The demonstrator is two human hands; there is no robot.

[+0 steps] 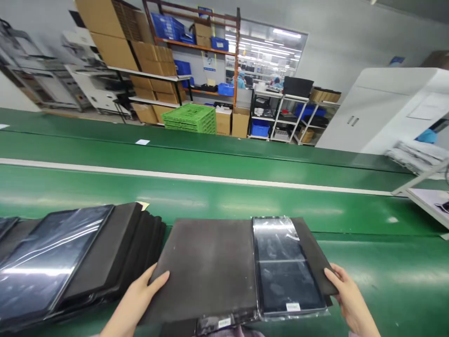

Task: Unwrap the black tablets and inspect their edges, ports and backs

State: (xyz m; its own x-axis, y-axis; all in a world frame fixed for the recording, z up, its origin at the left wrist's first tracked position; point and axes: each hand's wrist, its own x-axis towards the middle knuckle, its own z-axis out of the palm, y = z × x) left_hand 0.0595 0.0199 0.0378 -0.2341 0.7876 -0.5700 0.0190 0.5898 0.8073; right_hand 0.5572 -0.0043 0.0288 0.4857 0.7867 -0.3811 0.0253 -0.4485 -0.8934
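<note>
A dark foam sheet (210,267) lies in front of me, its left edge pinched by my left hand (140,290). On its right part rests a glossy black panel (286,271) in clear film with a small white label. My right hand (345,290) grips the dark sheet's right edge, beside the panel, thumb on top. Under the near edge another wrapped panel (217,323) with a label partly shows. To the left, a stack of dark foam sheets (115,248) carries a large film-wrapped panel (56,257).
The green work surface (386,267) runs across the view, with a white strip (210,178) along it. Beyond are green crates (191,117), shelves with cardboard boxes (157,58), a white cabinet (379,107), and a white stand (431,201) at right.
</note>
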